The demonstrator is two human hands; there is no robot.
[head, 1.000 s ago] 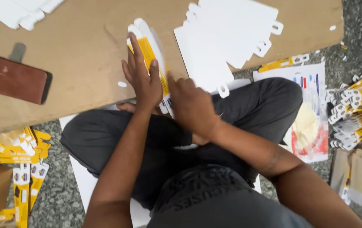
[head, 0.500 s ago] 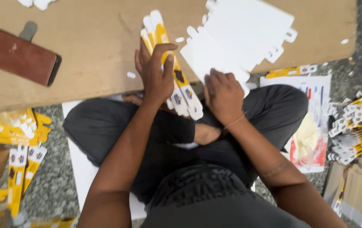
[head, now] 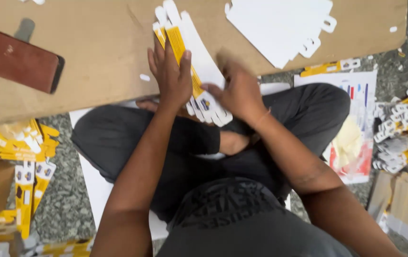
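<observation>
Seated cross-legged on a speckled stone floor (head: 56, 209), lap tucked against the near edge of a large brown cardboard sheet (head: 94, 62) serving as a work surface. Left hand (head: 171, 76): flat, fingers spread, palm pressing on a fanned stack of yellow-and-white die-cut carton blanks (head: 189, 66), apparently to pin the pile so that it does not slide. Right hand (head: 237, 93): blurred, fingers curled at the stack's near tabbed end beside the left thumb, seemingly squaring or gripping the edges; full closure on the blanks not discernible. Stack position: lying across the near edge of the cardboard, far end on the board, near end overhanging the lap. Upper right on the board: pile of plain white blanks (head: 280, 28), face down, kept apart from the printed pile. Far left on the board: dark reddish-brown block (head: 16, 62), within reach, untouched. On the floor at left: loose yellow blanks (head: 18, 147). On the floor at right: bundled yellow blanks (head: 403, 128) and a printed sheet (head: 351, 143).
</observation>
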